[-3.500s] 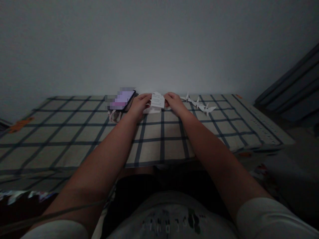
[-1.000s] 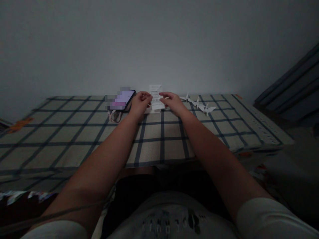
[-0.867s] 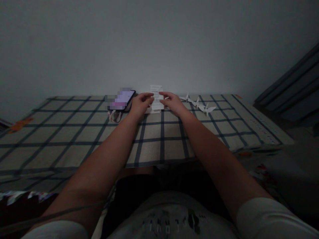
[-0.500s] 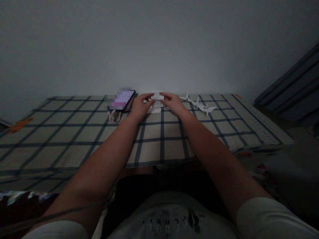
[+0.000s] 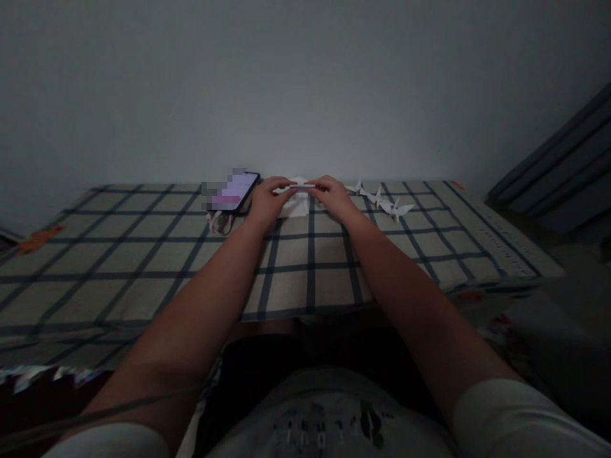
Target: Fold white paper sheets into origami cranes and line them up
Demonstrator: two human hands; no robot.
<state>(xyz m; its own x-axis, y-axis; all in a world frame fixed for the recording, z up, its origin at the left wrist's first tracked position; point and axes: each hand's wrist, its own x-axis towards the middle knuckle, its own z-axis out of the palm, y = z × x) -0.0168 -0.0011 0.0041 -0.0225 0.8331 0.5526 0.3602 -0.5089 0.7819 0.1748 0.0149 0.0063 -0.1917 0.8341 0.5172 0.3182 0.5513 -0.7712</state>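
Observation:
Between my two hands a white sheet of paper is held up, seen nearly edge-on as a thin strip. My left hand pinches its left end. At the right end, the thumb and fingers of my right hand are closed on it. More white paper lies on the cloth just below and behind the held piece, partly covered by my fingers. Right of my right hand sits a row of several folded paper cranes.
A phone with a lit screen leans left of my left hand, a pinkish strap beside it. The checked tablecloth covers the table up to the grey wall. Dark folded fabric hangs at the right.
The held paper has turned from showing its printed face to a thin, edge-on strip. Both hands stay in nearly the same place, their fingers slightly shifted.

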